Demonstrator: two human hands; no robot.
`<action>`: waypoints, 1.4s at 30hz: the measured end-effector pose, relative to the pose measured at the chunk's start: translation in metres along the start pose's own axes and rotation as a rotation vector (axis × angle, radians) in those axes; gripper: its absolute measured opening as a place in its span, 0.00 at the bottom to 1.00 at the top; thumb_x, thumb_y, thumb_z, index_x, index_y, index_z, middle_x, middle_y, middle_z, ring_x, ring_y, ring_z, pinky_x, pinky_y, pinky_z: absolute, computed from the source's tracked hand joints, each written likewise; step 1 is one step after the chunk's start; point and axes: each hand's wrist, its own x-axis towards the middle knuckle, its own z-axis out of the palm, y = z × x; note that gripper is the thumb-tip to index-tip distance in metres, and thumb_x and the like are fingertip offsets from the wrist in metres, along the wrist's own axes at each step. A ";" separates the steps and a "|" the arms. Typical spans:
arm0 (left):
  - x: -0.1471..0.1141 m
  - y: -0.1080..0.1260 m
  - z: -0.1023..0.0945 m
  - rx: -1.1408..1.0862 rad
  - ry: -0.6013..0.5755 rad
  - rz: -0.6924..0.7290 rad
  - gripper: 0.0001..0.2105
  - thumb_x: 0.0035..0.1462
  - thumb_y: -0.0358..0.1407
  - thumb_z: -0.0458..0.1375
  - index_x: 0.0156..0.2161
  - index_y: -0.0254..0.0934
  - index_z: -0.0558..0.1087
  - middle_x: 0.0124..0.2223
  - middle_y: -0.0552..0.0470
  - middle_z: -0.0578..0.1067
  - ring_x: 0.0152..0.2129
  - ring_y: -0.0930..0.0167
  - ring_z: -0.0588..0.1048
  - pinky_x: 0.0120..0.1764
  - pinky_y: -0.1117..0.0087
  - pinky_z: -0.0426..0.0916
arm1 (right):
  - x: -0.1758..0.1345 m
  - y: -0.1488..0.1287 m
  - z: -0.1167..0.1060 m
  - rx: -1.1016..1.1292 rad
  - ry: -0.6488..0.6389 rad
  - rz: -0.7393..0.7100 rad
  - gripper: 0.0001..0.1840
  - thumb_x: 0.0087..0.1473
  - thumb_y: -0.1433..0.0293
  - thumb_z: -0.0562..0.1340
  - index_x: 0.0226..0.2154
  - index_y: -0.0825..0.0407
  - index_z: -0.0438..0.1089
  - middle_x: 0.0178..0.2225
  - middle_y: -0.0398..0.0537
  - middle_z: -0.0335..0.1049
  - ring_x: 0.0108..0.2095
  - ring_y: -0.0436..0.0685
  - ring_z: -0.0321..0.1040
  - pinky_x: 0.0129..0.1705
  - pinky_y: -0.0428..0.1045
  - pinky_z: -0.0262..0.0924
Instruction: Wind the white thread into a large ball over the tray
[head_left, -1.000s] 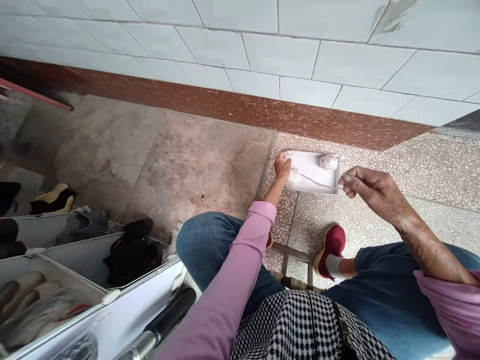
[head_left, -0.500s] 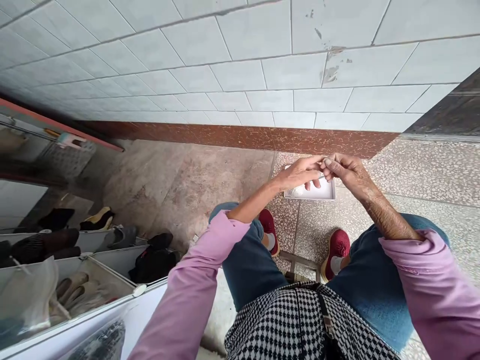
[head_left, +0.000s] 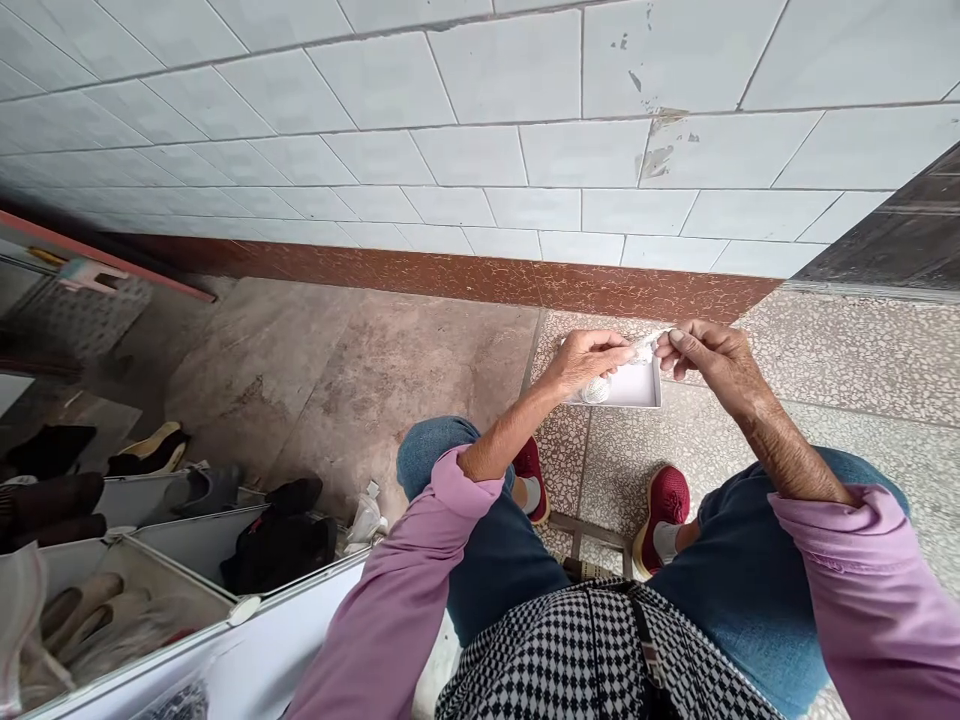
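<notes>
My left hand (head_left: 589, 360) is closed, its thumb and fingers pinching a small white piece of yarn work (head_left: 643, 350) that reaches across towards the right. At the other end of that piece is my right hand (head_left: 709, 362), with thumb and forefinger pressed together at its edge. Whatever lies inside the right fingertips is too small to make out. Below my left hand a ball of white yarn (head_left: 596, 390) rests in a shallow white box (head_left: 637, 400) on the floor.
A tiled wall (head_left: 495, 90) with a reddish-brown skirting rises just beyond my hands. On the left stands a divided white rack (head_left: 180, 570) holding shoes and dark items. Below me are my knees, red shoes (head_left: 667, 510) and a stool's bar (head_left: 589, 528).
My hands have drawn apart, and the white yarn piece now shows between them. The left hand's spread fingers have closed into a pinch. The yarn ball is more visible.
</notes>
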 end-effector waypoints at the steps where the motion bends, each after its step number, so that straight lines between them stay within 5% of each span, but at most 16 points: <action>1: -0.002 0.002 -0.001 -0.010 0.011 0.003 0.10 0.60 0.41 0.70 0.37 0.35 0.83 0.30 0.53 0.78 0.25 0.77 0.72 0.31 0.73 0.68 | -0.001 0.001 0.000 0.010 -0.023 0.020 0.27 0.60 0.43 0.75 0.31 0.49 0.78 0.31 0.51 0.81 0.27 0.54 0.72 0.28 0.50 0.68; 8: -0.006 0.012 -0.005 -0.064 0.067 0.011 0.11 0.62 0.44 0.69 0.36 0.37 0.84 0.30 0.53 0.76 0.23 0.79 0.68 0.27 0.75 0.62 | -0.001 0.005 0.000 -0.004 -0.023 0.004 0.27 0.60 0.42 0.74 0.32 0.48 0.76 0.27 0.47 0.76 0.24 0.52 0.66 0.25 0.49 0.65; 11: -0.005 0.009 -0.008 -0.096 0.017 0.007 0.11 0.61 0.45 0.71 0.36 0.37 0.84 0.30 0.53 0.77 0.22 0.80 0.67 0.25 0.75 0.61 | 0.001 0.008 -0.011 -0.101 0.139 -0.082 0.23 0.64 0.45 0.72 0.34 0.47 0.77 0.32 0.49 0.77 0.30 0.56 0.72 0.31 0.52 0.70; 15: -0.001 0.006 -0.008 -0.291 0.138 -0.021 0.10 0.64 0.43 0.70 0.37 0.38 0.82 0.33 0.50 0.82 0.22 0.80 0.71 0.26 0.75 0.64 | 0.003 0.010 -0.016 -0.218 0.367 -0.196 0.16 0.66 0.50 0.70 0.38 0.45 0.79 0.40 0.51 0.80 0.42 0.62 0.77 0.39 0.56 0.75; 22: 0.012 0.011 0.016 -0.425 0.134 -0.086 0.11 0.67 0.44 0.68 0.42 0.38 0.79 0.45 0.45 0.87 0.34 0.72 0.84 0.35 0.71 0.77 | 0.002 -0.006 0.036 -0.114 -0.078 -0.074 0.25 0.57 0.45 0.76 0.49 0.42 0.82 0.40 0.50 0.84 0.43 0.62 0.80 0.39 0.57 0.77; 26: 0.013 0.007 0.015 -0.338 0.188 -0.046 0.10 0.67 0.43 0.67 0.41 0.37 0.78 0.45 0.45 0.86 0.31 0.75 0.82 0.31 0.75 0.73 | 0.000 -0.008 0.043 -0.099 -0.077 -0.042 0.27 0.56 0.41 0.76 0.45 0.43 0.82 0.33 0.48 0.81 0.35 0.60 0.78 0.33 0.55 0.74; 29: 0.011 0.004 0.006 -0.186 0.341 -0.004 0.06 0.68 0.40 0.65 0.43 0.39 0.78 0.46 0.47 0.85 0.30 0.75 0.81 0.28 0.75 0.71 | -0.001 -0.006 0.036 -0.070 -0.067 -0.014 0.29 0.57 0.39 0.74 0.41 0.48 0.81 0.27 0.48 0.77 0.29 0.57 0.74 0.28 0.51 0.67; 33: 0.002 0.010 0.002 0.134 0.557 0.306 0.05 0.69 0.34 0.60 0.45 0.41 0.78 0.45 0.49 0.84 0.34 0.73 0.80 0.35 0.72 0.76 | 0.000 -0.002 0.030 -0.090 -0.052 -0.029 0.29 0.58 0.39 0.73 0.38 0.49 0.79 0.24 0.46 0.73 0.25 0.55 0.68 0.24 0.49 0.57; 36: -0.008 0.019 0.008 0.357 0.399 0.469 0.11 0.66 0.30 0.59 0.49 0.42 0.80 0.55 0.48 0.83 0.43 0.69 0.81 0.44 0.68 0.78 | 0.000 0.002 0.030 -0.138 -0.083 -0.044 0.28 0.59 0.40 0.72 0.36 0.48 0.79 0.23 0.44 0.70 0.24 0.53 0.64 0.25 0.50 0.54; 39: -0.013 0.021 0.011 0.404 0.217 0.436 0.16 0.63 0.27 0.59 0.52 0.43 0.80 0.57 0.47 0.83 0.41 0.69 0.81 0.41 0.69 0.78 | 0.001 0.009 0.027 -0.175 -0.094 -0.039 0.28 0.59 0.40 0.72 0.32 0.49 0.77 0.21 0.41 0.66 0.23 0.52 0.59 0.27 0.50 0.53; 42: -0.010 0.017 0.001 0.309 0.354 0.358 0.13 0.67 0.30 0.58 0.52 0.44 0.79 0.47 0.50 0.84 0.31 0.72 0.77 0.34 0.71 0.75 | 0.002 0.016 0.020 -0.185 -0.035 -0.039 0.29 0.59 0.42 0.71 0.27 0.48 0.73 0.20 0.40 0.62 0.22 0.51 0.54 0.27 0.50 0.50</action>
